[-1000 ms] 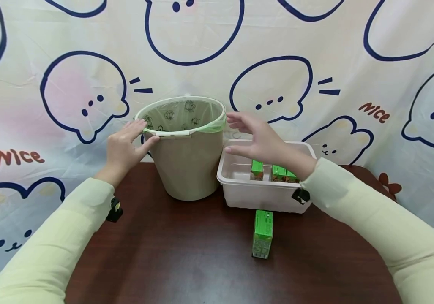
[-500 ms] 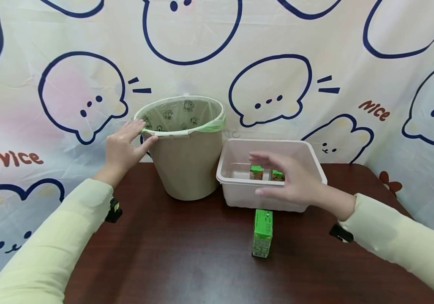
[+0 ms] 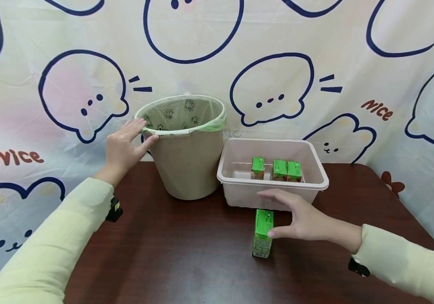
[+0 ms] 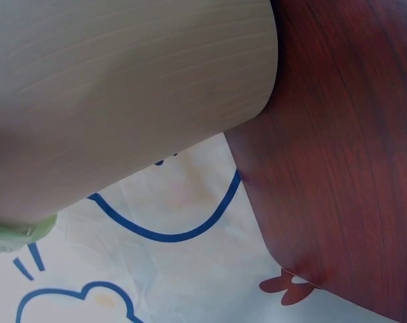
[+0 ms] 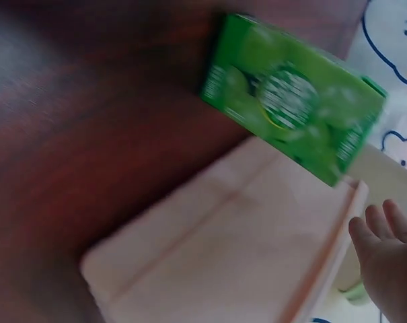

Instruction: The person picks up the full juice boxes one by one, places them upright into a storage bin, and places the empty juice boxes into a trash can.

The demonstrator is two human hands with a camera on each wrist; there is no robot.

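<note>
A green drink carton (image 3: 263, 230) stands upright on the dark wooden table. My right hand (image 3: 308, 217) is just right of it, thumb and fingers spread apart, with nothing between them. In the right wrist view the carton's printed side (image 5: 290, 97) faces the camera, and the visible fingers (image 5: 385, 222) are apart from it. My left hand (image 3: 123, 147) rests with fairly straight fingers on the near left rim of a tan waste bin (image 3: 186, 169). That bin is lined with a patterned, greenish translucent bag (image 3: 180, 116). The left wrist view shows mostly the bin's side (image 4: 136, 101).
Right of the bin stands a pale pink plastic tub (image 3: 236, 192), holding several smaller-looking green-topped cartons (image 3: 279, 169). The carton on the table stands in front of it. A cartoon-printed cloth (image 3: 201, 76) hangs behind the table (image 3: 186, 261).
My right hand has moved from beside the bin's rim, across the tub and down to the carton on the table. My left hand has stayed on the bin's rim.
</note>
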